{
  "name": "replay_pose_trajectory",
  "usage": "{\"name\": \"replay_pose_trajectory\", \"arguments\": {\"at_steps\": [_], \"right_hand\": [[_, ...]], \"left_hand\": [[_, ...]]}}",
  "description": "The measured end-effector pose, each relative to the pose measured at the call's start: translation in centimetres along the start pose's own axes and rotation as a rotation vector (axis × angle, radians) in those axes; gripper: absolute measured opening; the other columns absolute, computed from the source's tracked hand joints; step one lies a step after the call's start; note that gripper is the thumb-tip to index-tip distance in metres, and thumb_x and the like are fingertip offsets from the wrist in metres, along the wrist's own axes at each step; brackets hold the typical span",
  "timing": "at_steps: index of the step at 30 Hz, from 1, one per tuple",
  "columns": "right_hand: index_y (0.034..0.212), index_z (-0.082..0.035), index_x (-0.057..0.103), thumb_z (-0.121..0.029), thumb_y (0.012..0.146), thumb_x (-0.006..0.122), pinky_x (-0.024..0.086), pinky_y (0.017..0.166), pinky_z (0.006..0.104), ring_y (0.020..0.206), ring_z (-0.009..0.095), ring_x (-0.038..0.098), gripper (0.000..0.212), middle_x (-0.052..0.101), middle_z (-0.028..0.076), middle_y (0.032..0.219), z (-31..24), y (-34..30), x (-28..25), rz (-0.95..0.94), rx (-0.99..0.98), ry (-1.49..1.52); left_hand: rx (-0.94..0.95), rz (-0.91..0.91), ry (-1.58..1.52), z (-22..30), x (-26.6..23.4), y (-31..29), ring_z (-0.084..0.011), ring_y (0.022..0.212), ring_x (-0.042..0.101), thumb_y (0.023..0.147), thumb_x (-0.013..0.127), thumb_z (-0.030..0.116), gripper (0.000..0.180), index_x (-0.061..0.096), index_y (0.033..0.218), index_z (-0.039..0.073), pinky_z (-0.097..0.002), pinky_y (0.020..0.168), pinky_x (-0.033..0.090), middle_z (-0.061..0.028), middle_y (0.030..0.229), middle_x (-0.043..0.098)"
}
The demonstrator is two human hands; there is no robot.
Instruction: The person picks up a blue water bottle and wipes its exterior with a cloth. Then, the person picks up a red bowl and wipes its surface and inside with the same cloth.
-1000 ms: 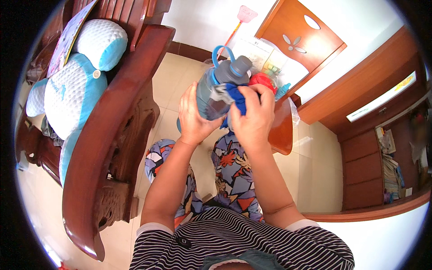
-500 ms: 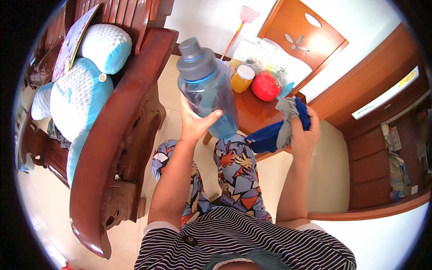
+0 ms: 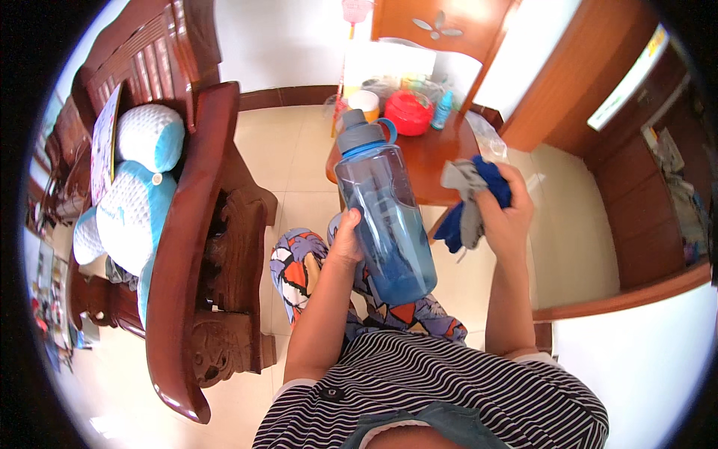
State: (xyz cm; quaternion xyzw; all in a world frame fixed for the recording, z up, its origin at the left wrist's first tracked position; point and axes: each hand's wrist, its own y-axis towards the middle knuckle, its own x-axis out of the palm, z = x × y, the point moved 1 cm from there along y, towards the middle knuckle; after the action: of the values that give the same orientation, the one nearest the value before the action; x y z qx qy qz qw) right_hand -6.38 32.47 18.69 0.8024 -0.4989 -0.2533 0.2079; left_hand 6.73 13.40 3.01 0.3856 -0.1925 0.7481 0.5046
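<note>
A large see-through blue water bottle (image 3: pixel 389 217) with a grey lid and a blue carrying loop is tilted in front of me, above my lap. My left hand (image 3: pixel 348 238) is wrapped round its left side, the thumb showing and the other fingers hidden behind it. Bluish liquid seems to fill the lower part. To the right, apart from the bottle, my right hand (image 3: pixel 508 209) pinches a crumpled blue and grey cloth (image 3: pixel 471 202), which hangs down from the fingers.
Ahead stands a wooden chair (image 3: pixel 449 161) holding a red round container (image 3: pixel 408 114), a white-lidded jar (image 3: pixel 364 103) and a light-blue bottle (image 3: pixel 443 111). On the left, a dark wooden bench (image 3: pixel 196 247) carries white and blue cushions (image 3: pixel 127 217). A pink fly swatter (image 3: pixel 356 10) leans behind the chair.
The water bottle has come down and nearer to my body, leaning the same way. My right hand keeps the cloth, now bunched more tightly. The view has shifted.
</note>
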Motion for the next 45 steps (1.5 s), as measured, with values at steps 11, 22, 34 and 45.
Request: {"name": "replay_pose_trajectory", "arguments": {"at_steps": [11, 22, 34, 45], "right_hand": [[0.105, -0.004, 0.068, -0.009, 0.070, 0.076, 0.049, 0.083, 0.0433, 0.095, 0.035, 0.058, 0.036, 0.059, 0.014, 0.102, 1.1, -1.1, 1.6, -0.292, -0.334, -0.287], [0.107, -0.008, 0.068, -0.010, 0.066, 0.078, 0.047, 0.086, 0.0434, 0.101, 0.034, 0.056, 0.043, 0.058, 0.013, 0.107, 1.8, -5.2, -0.3, -0.191, -0.320, -0.394], [0.103, -0.007, 0.068, -0.011, 0.068, 0.077, 0.047, 0.084, 0.0442, 0.099, 0.034, 0.057, 0.036, 0.059, 0.013, 0.105, 4.1, -2.9, 1.8, -0.203, -0.364, -0.393], [0.105, -0.006, 0.068, -0.009, 0.066, 0.077, 0.048, 0.081, 0.0436, 0.095, 0.035, 0.057, 0.040, 0.059, 0.013, 0.103, 2.9, -5.4, 1.2, -0.198, -0.302, -0.438]], "left_hand": [[-0.132, -0.068, 0.095, -3.6, 4.2, 2.3, -0.0270, 0.106, 0.065, 0.082, 0.064, 0.060, 0.079, 0.051, 0.134, 0.003, -0.0395, 0.089, 0.054, -0.0143, 0.119, 0.066], [-0.310, -0.086, 0.202, -3.7, 5.5, 3.4, -0.0293, 0.111, 0.064, 0.081, 0.068, 0.055, 0.080, 0.048, 0.138, 0.001, -0.0426, 0.095, 0.053, -0.0167, 0.125, 0.062], [-0.311, 0.154, 0.200, -3.4, 5.6, 3.0, -0.0293, 0.108, 0.065, 0.087, 0.059, 0.062, 0.076, 0.052, 0.133, 0.003, -0.0452, 0.092, 0.055, -0.0167, 0.121, 0.064], [-0.290, 0.090, 0.238, -5.3, 2.1, 3.3, -0.0225, 0.105, 0.063, 0.091, 0.066, 0.043, 0.066, 0.042, 0.139, 0.005, -0.0370, 0.091, 0.053, -0.0122, 0.123, 0.059]]}}
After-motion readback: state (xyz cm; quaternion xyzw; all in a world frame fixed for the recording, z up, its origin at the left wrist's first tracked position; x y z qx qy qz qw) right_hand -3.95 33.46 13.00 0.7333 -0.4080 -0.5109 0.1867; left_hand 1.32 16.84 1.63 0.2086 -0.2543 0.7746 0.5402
